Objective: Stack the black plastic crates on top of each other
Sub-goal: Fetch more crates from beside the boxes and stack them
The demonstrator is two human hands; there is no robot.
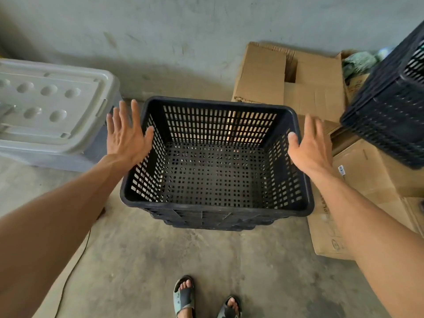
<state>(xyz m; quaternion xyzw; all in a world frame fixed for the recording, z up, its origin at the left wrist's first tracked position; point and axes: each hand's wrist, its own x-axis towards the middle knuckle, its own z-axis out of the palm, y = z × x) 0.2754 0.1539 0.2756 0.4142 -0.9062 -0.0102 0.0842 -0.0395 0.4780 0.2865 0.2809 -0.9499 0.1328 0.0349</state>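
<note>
The concrete floor (pixel 206 260) carries everything here. A black crate (pixel 215 161) stands open-topped at centre, nested on further black crates whose rims show beneath its near wall. Cardboard boxes (pixel 314 88) lie to the right and far right; a grey plastic bin (pixel 50 106) sits at left. A second black crate (pixel 390 106) stands raised at the right edge. Your left hand (pixel 126 136) and right hand (pixel 309 145) flank the central crate's rim, fingers spread and straight, grasping nothing. Your sandalled feet (pixel 206 299) show near.
</note>
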